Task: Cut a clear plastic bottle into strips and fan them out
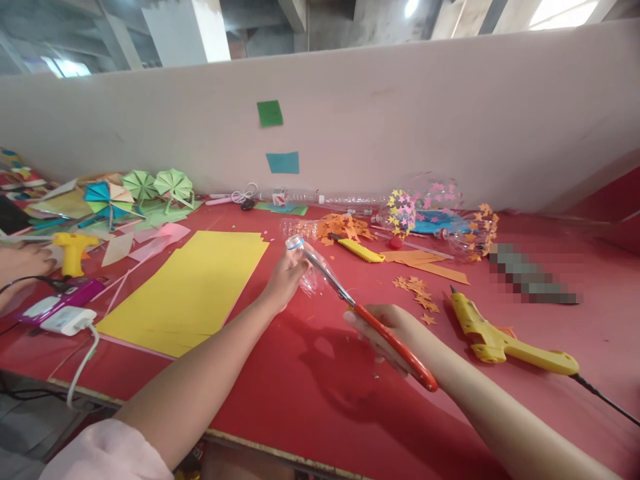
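My left hand [284, 279] is closed around a clear plastic bottle piece [313, 275], its neck ring [295, 243] pointing up and away. In my right hand [387, 330] are scissors [380, 327] with red handles, their metal blades reaching up to the left against the clear plastic. Whether the blades bite into the plastic is hard to see. Right of my right hand lie orange paper stars [419, 293]. Beyond the bottle piece are a yellow utility knife [359, 250] and a heap of orange stars [346, 228].
Yellow paper sheets [195, 287] lie left of my left arm. A yellow glue gun [493, 330] with a cord rests at right. Star-covered bottle pieces [400, 212] stand near the wall [350, 120]. At far left, another person's hand [23, 267] is beside a second glue gun [73, 252] and a power strip [55, 310].
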The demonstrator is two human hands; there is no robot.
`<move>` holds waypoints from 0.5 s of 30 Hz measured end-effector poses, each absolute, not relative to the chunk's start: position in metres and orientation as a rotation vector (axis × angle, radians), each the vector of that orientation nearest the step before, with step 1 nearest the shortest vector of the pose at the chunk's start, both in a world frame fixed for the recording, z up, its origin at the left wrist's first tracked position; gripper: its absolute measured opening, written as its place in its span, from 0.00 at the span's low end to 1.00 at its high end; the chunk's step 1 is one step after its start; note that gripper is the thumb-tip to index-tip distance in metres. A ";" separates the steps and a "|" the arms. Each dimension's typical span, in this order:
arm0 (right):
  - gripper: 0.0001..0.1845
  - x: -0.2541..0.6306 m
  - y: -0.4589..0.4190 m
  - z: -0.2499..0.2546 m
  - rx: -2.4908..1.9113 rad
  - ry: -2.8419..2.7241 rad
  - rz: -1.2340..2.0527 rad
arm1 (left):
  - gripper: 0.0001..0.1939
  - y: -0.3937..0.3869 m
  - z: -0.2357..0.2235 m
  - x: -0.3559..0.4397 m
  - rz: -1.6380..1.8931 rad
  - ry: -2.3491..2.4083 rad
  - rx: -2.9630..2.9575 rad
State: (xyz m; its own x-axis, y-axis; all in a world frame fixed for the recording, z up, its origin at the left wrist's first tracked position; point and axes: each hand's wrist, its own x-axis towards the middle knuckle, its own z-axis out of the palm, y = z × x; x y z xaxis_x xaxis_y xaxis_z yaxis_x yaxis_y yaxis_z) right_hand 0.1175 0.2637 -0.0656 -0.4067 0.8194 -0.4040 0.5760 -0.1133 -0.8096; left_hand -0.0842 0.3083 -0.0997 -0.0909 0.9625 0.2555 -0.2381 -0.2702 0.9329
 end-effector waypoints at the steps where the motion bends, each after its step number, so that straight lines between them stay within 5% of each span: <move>1: 0.28 0.117 0.263 -0.066 -1.571 -1.909 1.526 | 0.20 0.308 -0.100 -0.084 1.547 0.938 1.201; 15: 0.27 0.116 0.262 -0.065 -1.464 -1.860 1.693 | 0.17 0.313 -0.106 -0.090 1.479 0.986 1.269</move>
